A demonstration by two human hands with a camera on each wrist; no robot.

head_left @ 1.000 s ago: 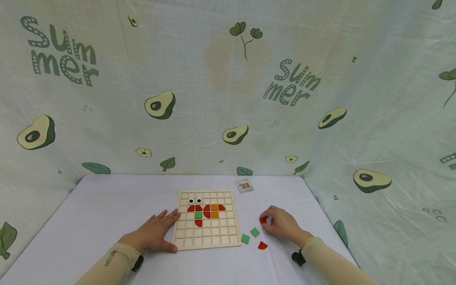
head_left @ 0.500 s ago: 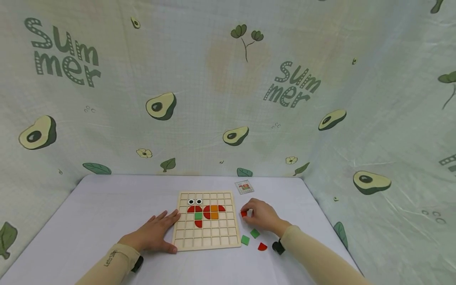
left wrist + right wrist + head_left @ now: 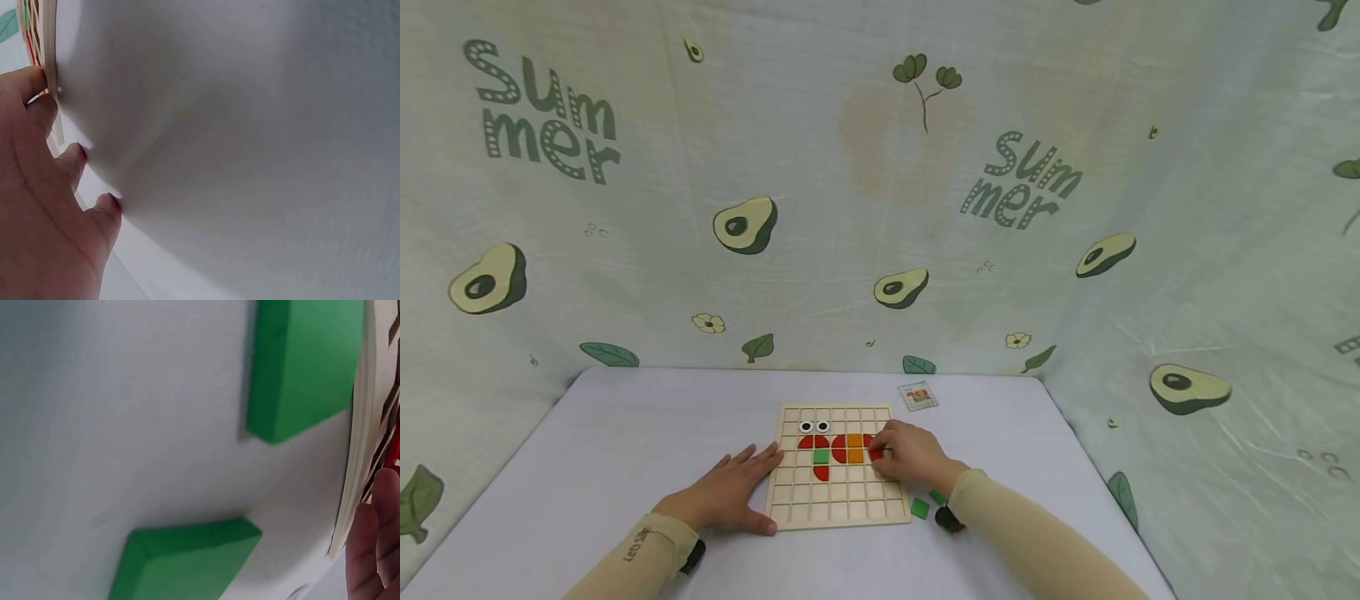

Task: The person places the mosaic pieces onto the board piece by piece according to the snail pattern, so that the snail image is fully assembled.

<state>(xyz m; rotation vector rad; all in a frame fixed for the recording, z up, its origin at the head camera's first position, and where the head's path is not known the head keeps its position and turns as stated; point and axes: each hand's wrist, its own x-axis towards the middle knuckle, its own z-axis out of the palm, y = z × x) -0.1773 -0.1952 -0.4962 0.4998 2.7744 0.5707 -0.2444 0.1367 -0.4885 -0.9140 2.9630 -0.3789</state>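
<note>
A wooden grid board lies on the table, bearing two round eye pieces, red curved tiles, a green square tile and orange square tiles. My left hand rests beside it, fingers spread straight, fingertips at its left edge; the left wrist view shows those fingers by the board's side. Over the board's right part, my right hand pinches a red tile just right of the orange ones. The fingers partly cover this tile, and its full outline is hidden.
Two green square tiles lie right of the board, large in the right wrist view. Another red tile is mostly hidden by the right wrist camera. A small picture card lies behind the board. Patterned cloth hangs beyond the table.
My right hand has carried the red tile leftward from the table's right side to over the board. The left hand has stayed in place.
</note>
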